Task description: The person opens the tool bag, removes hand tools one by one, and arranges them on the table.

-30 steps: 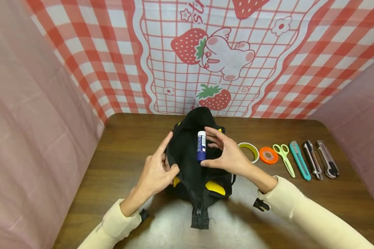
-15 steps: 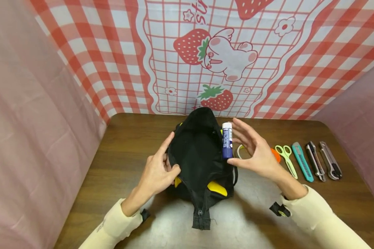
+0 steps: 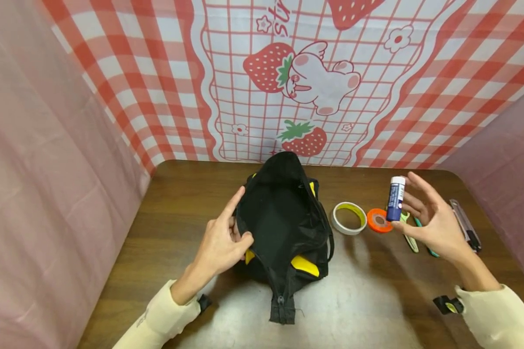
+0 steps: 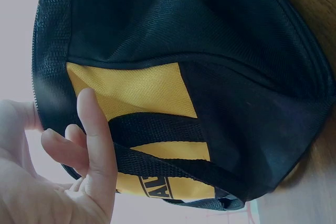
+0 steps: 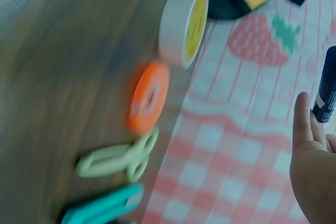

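Observation:
A blue glue stick (image 3: 396, 198) with a white cap is held upright by my right hand (image 3: 436, 223), pinched between thumb and fingers above the tools on the right. In the right wrist view the glue stick (image 5: 326, 85) shows at the right edge beside the fingers. My left hand (image 3: 220, 245) grips the left rim of a black and yellow tool bag (image 3: 279, 218), whose unzipped mouth gapes upward. The left wrist view has that hand (image 4: 79, 171) at the bag's zipper edge, next to a yellow panel (image 4: 136, 87) and black strap.
Right of the bag, a white tape roll (image 3: 349, 228) and an orange tape roll (image 3: 379, 221) lie on the wooden table (image 3: 192, 194). Green scissors (image 3: 411, 240) and a teal cutter (image 5: 105, 205) are partly covered by my right hand in the head view. A grey cutter (image 3: 465, 223) lies farther right.
My right hand has carried the glue stick from over the bag's mouth rightward, past the tape rolls to above the scissors. My left hand stays on the bag's rim.

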The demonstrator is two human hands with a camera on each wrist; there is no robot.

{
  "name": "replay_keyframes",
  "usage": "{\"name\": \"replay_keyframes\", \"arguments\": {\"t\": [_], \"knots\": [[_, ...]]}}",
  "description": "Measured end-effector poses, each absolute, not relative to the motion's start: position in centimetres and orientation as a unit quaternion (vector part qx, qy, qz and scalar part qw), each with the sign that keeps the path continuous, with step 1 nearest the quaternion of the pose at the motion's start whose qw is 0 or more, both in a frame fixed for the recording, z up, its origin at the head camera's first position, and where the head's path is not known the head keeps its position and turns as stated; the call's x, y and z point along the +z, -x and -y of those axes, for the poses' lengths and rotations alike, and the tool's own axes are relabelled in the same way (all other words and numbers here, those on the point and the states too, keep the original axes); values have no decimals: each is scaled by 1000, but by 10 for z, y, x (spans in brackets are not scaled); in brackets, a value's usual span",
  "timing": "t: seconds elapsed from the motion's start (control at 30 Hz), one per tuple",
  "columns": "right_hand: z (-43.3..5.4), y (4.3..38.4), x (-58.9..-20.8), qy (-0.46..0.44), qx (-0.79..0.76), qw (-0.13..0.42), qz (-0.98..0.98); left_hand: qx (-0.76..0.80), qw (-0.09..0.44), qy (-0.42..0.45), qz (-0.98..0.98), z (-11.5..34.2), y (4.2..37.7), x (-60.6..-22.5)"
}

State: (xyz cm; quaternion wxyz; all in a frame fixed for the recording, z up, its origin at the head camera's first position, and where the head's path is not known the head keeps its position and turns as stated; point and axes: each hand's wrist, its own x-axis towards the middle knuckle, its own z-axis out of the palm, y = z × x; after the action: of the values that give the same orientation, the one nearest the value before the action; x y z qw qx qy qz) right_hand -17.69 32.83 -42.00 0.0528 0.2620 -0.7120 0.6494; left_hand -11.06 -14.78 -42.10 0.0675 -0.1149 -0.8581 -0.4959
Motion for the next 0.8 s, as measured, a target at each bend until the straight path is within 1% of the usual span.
{"name": "replay_keyframes", "arguments": {"t": [0.17, 0.33, 0.4, 0.53, 0.63, 0.8], "knots": [[-372, 182, -423, -227, 645, 69, 727, -495, 70, 115, 858, 147, 112, -421], [-424, 187, -426, -137, 502, 95, 849, -491, 62, 115, 861, 145, 112, -421], [-444, 189, -428, -101, 465, 96, 874, -490, 63, 115, 862, 145, 112, -421], [-478, 191, -439, -52, 481, 91, 871, -480, 74, 119, 866, 145, 114, -421], [-501, 192, -448, -46, 502, 96, 858, -477, 78, 123, 867, 145, 115, -420], [-535, 200, -459, -93, 484, 138, 859, -480, 76, 126, 865, 144, 115, -420]]}}
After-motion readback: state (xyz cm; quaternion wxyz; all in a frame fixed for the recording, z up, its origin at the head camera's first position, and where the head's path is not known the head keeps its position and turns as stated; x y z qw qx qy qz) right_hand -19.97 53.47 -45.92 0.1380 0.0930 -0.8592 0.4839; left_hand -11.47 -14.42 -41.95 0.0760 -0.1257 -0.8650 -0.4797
